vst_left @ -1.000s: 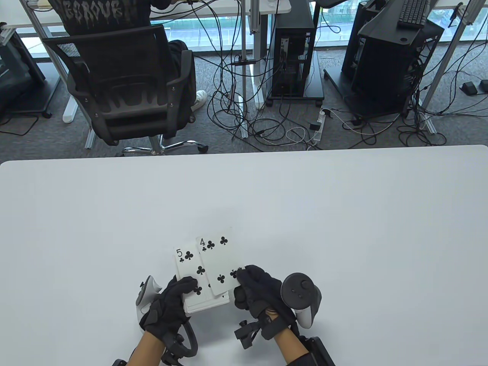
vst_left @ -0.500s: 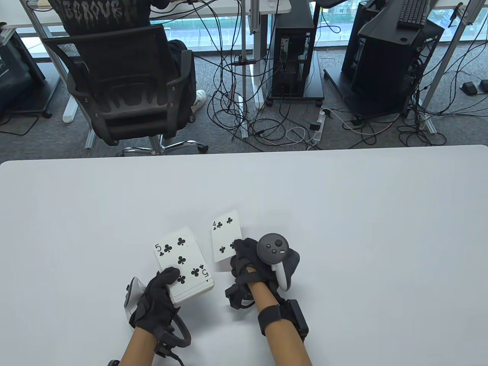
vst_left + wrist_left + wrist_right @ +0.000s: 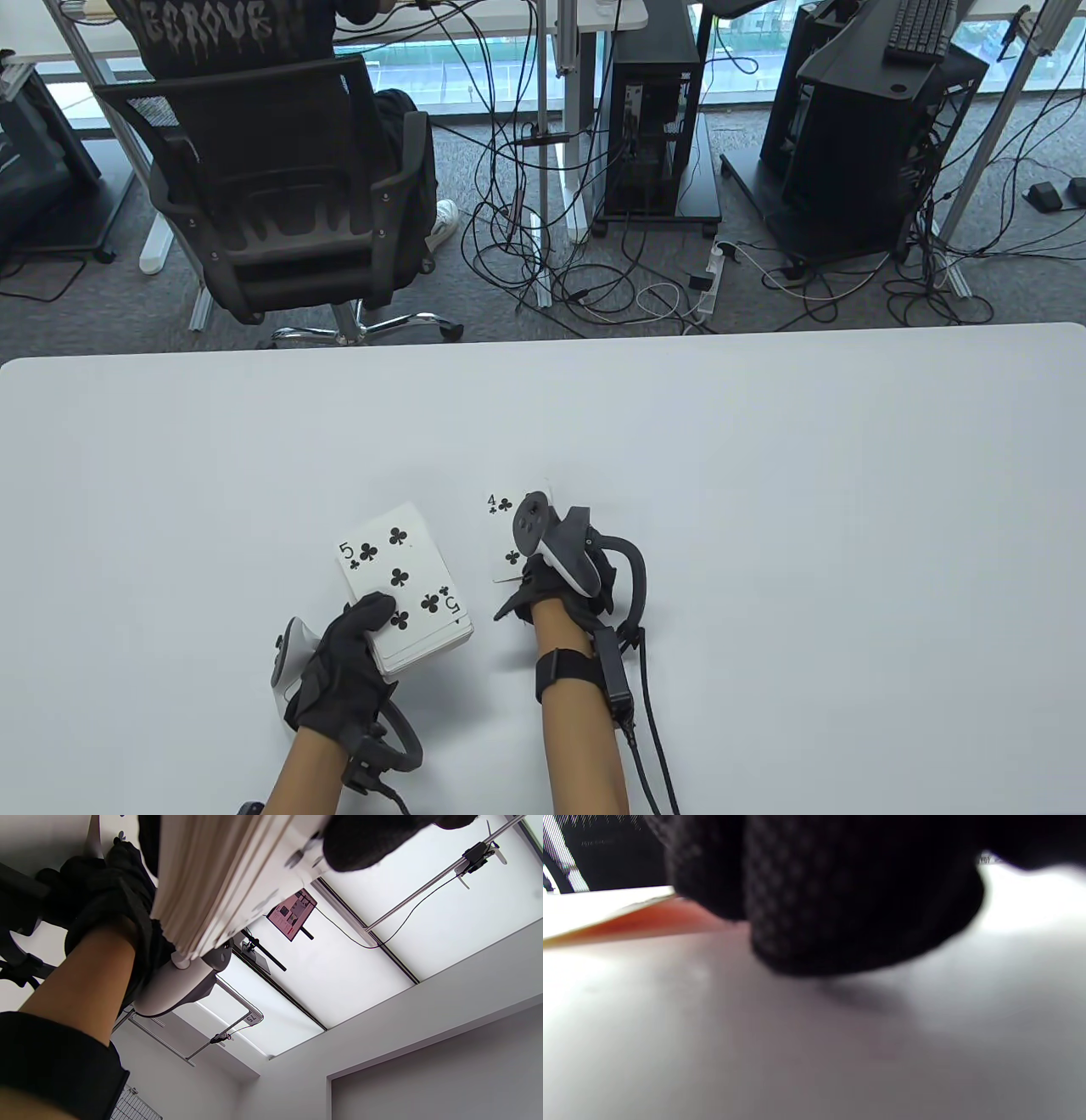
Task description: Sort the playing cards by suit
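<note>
My left hand (image 3: 361, 632) grips a face-up deck (image 3: 399, 586) just above the white table (image 3: 764, 509), thumb on the top card, the 5 of clubs. In the left wrist view the deck's edge (image 3: 220, 878) shows from below under my thumb (image 3: 382, 840). To its right, my right hand (image 3: 533, 594) is turned palm down low over the table and holds the near end of the 4 of clubs (image 3: 502, 533). The tracker hides most of that card. Up close, gloved fingers (image 3: 840, 899) nearly touch the table, and the card's red back (image 3: 628, 921) tilts slightly off the surface.
Beyond the table's far edge, a person sits in a black office chair (image 3: 271, 187). Computer towers (image 3: 653, 127) and loose cables (image 3: 594, 280) lie on the floor there. No other cards lie on the table.
My right hand pulled the 4 of clubs off the deck, carried it right and forward, then rolled palm down and lowered it. My left hand shifted the deck left.
</note>
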Demonstrator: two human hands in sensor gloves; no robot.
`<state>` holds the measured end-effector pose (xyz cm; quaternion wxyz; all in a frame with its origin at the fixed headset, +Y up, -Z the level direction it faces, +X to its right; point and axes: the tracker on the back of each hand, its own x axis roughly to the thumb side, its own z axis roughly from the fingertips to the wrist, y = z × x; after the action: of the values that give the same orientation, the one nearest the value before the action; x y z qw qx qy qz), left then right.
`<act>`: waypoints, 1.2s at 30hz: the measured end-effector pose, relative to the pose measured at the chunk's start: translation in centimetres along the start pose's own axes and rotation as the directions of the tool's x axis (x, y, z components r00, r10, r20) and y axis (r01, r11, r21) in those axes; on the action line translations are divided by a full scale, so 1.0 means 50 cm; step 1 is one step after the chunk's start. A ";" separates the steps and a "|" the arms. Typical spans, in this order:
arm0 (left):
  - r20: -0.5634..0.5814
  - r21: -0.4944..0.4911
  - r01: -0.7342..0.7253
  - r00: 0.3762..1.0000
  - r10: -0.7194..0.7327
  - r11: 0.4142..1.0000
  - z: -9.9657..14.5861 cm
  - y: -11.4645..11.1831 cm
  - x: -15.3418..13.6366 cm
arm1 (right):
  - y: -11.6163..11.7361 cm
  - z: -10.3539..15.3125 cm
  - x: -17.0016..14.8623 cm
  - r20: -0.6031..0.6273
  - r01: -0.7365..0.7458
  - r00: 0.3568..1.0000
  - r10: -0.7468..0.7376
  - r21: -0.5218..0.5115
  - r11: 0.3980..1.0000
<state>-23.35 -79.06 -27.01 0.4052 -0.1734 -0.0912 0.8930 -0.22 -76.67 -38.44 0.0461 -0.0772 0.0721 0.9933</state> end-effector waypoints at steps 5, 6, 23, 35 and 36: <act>-0.004 0.004 0.010 1.000 -0.010 1.000 0.001 0.000 0.000 | -0.018 0.007 -0.009 0.025 -0.026 0.999 0.026 0.011 1.000; -0.006 0.003 0.011 1.000 -0.011 1.000 0.001 0.000 -0.001 | -0.029 0.011 -0.012 0.045 -0.008 0.999 0.009 -0.022 1.000; -0.066 -0.015 0.064 0.996 -0.065 0.998 0.000 -0.007 -0.009 | -0.110 0.198 0.042 0.637 0.532 0.569 -0.520 0.197 0.823; -0.056 -0.078 0.081 0.995 -0.086 0.994 -0.006 -0.015 -0.006 | -0.100 0.162 0.000 0.503 0.747 0.459 -0.732 0.228 0.625; -0.057 -0.068 0.072 0.995 -0.076 0.995 -0.006 -0.013 -0.007 | -0.099 0.155 -0.006 0.491 0.749 0.475 -0.730 0.210 0.628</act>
<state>-22.58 -78.91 -26.99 0.4346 -0.2100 -0.1149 0.8682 -0.56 -70.63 -31.49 0.4861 0.1774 -0.0010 0.8557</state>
